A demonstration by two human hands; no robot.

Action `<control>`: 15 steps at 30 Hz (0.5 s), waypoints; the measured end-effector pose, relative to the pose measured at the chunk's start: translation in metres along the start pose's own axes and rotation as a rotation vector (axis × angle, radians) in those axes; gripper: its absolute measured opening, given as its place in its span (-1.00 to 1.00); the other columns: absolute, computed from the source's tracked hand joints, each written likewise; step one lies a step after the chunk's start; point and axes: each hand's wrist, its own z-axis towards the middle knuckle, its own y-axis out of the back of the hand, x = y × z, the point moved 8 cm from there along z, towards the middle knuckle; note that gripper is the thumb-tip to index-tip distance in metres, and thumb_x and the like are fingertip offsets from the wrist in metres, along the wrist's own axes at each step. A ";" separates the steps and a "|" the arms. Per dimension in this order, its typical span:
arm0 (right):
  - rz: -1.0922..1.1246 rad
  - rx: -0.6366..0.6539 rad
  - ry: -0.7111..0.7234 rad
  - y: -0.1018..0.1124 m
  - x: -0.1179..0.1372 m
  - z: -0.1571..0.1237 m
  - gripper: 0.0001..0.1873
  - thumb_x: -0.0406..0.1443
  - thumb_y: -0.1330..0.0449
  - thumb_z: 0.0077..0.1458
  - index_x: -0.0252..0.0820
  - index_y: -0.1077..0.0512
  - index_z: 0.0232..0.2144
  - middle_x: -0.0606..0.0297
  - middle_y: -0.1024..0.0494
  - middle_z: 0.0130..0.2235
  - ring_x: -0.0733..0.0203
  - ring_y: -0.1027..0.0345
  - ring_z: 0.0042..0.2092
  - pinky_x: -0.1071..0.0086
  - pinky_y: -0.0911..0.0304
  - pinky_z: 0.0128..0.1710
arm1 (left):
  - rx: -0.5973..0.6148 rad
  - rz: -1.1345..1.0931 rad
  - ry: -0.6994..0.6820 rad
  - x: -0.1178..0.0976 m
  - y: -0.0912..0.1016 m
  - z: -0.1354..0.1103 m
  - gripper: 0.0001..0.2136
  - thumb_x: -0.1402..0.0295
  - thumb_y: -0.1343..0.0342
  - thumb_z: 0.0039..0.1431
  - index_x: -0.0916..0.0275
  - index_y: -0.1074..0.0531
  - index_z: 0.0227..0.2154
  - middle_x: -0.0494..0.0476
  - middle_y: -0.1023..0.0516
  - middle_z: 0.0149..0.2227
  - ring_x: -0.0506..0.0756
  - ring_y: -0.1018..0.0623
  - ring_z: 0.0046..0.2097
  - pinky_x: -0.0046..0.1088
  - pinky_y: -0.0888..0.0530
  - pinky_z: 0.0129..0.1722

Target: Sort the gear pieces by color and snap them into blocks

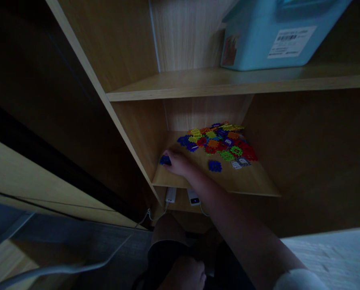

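Note:
My right hand [176, 163] reaches into the lower shelf compartment, its fingers closed on a blue plastic snowflake-style building piece [165, 160] near the left wall. Another blue piece [215, 166] lies flat by itself to the right, under no hand. Behind them spreads a pile of building pieces in red [248, 151], orange [212, 143], green [227, 155], yellow [194, 132] and blue. Low in the view, my left hand [189, 273] rests by my lap with curled fingers; whatever may be inside it is hidden.
Above is a shelf board [180, 88] bearing a light blue plastic bin [258, 44] with a label. Under the compartment sit a white power strip [171, 195] and a white device with a dark display [194, 198]. A pale cable [113, 255] runs across the lower left.

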 end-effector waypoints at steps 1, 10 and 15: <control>0.014 -0.019 0.005 -0.002 0.001 0.002 -0.54 -0.30 -0.41 0.27 -0.11 -0.40 0.16 0.05 -0.67 0.13 -0.07 -0.60 0.13 0.13 -0.43 0.16 | 0.026 0.018 0.014 0.003 -0.001 -0.002 -0.72 0.13 -0.31 0.39 0.04 -0.59 0.08 0.24 -0.54 0.20 0.28 -0.63 0.20 -0.18 -0.69 -0.06; 0.056 -0.070 -0.022 -0.007 0.002 0.005 -0.51 -0.28 -0.44 0.23 -0.07 -0.44 0.16 0.10 -0.66 0.17 -0.06 -0.58 0.16 0.05 -0.39 0.24 | 0.212 0.145 0.143 0.027 -0.026 0.005 -0.64 0.17 -0.26 0.46 0.17 -0.51 0.20 0.27 -0.56 0.22 0.23 -0.62 0.15 -0.07 -0.65 0.12; 0.035 -0.078 -0.009 -0.007 0.002 0.002 -0.46 -0.25 -0.47 0.20 -0.11 -0.45 0.17 0.04 -0.64 0.18 -0.14 -0.53 0.21 -0.03 -0.35 0.29 | 0.258 0.150 0.168 0.031 -0.037 0.004 -0.65 0.17 -0.26 0.46 0.16 -0.51 0.19 0.27 -0.56 0.22 0.23 -0.62 0.15 -0.08 -0.65 0.12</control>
